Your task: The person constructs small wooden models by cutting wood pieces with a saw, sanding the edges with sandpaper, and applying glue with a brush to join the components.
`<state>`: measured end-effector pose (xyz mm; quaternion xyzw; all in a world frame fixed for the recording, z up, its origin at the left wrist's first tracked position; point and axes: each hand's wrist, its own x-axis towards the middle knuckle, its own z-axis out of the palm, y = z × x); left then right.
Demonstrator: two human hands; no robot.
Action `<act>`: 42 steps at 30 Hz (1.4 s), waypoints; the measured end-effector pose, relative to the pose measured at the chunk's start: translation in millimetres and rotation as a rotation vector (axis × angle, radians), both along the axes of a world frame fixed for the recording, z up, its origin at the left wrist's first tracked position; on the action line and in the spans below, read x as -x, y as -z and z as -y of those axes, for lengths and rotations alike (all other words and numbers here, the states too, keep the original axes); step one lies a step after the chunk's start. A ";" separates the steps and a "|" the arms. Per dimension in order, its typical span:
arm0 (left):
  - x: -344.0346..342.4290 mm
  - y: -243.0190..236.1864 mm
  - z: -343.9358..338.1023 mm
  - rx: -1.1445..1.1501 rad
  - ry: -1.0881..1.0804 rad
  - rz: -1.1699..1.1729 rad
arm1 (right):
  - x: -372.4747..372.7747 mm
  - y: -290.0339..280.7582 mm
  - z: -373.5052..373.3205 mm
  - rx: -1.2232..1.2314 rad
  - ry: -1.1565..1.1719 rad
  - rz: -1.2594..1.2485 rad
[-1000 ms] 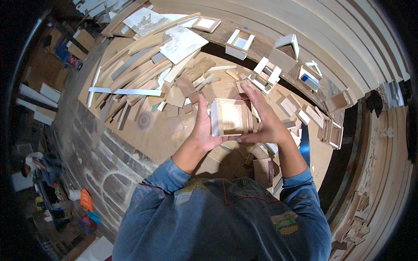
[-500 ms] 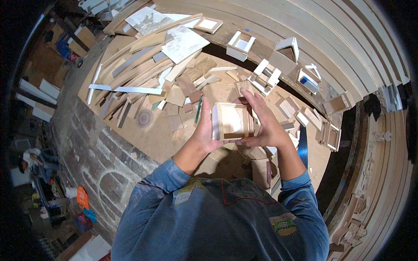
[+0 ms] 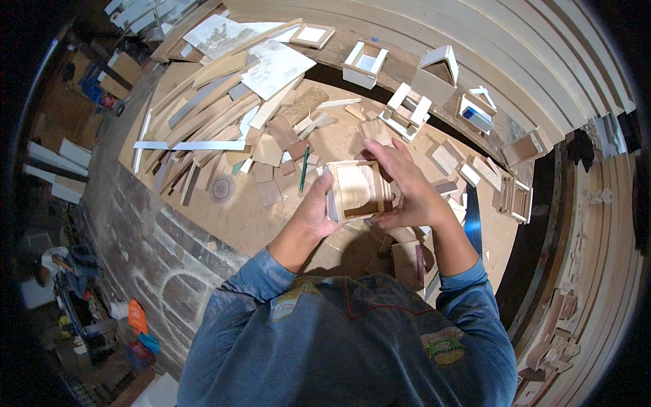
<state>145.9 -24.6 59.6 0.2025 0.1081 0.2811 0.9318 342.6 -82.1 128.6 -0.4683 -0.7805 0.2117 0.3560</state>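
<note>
A small open-topped box of pale plywood [image 3: 359, 190] is held above the table [image 3: 271, 224], clamped between left hand [image 3: 315, 214] and right hand [image 3: 407, 193], fingers pressed against its sides. Four walls and bottom appear assembled; no lid is seen fitted. Loose wood offcuts [image 3: 271, 146] remain scattered.

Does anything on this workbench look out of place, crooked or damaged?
Nothing looks damaged. The small wooden box held by the left hand and right hand looks whole. The boards and offcuts lie in a loose heap on the workbench.
</note>
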 end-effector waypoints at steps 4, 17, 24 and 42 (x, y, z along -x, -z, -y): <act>6.4 -0.5 -3.7 -0.116 0.062 -0.157 | -1.0 3.0 2.4 0.000 -0.012 0.064; 28.5 -8.6 1.0 0.140 0.073 0.211 | 12.9 29.7 20.5 0.021 0.015 -0.263; 65.3 2.1 6.1 0.112 0.019 0.157 | 52.9 14.5 38.5 -0.016 0.015 -0.325; 222.3 59.3 27.8 0.089 0.282 -0.349 | 218.3 136.8 102.0 0.155 0.343 -0.331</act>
